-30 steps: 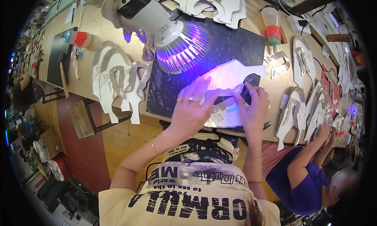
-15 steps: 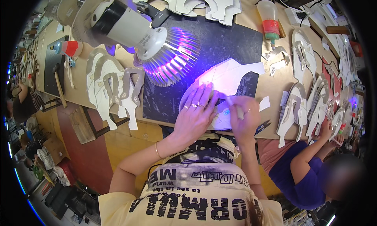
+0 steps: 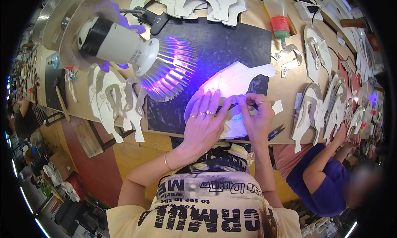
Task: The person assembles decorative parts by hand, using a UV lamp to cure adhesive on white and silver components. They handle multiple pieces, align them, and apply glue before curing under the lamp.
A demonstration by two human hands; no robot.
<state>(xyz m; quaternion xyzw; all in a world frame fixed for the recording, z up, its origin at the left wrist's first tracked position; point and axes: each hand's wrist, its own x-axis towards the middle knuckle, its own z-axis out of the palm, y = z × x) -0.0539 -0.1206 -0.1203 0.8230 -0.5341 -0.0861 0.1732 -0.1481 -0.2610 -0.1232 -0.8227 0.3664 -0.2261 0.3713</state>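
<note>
While the left hand (image 3: 204,122) presses flat, fingers spread, on the white cutout (image 3: 235,83), the right hand (image 3: 257,116) pinches its edge under the purple lamp (image 3: 165,70).

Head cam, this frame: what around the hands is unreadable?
- Middle of the white cut sheet: covered by the left hand and right hand.
- Small dark tool between the fingers: too small to identify.
- Sheet markings: washed out by the purple lamp glare.
- Dark-handled snips: partly behind the right hand.
</note>
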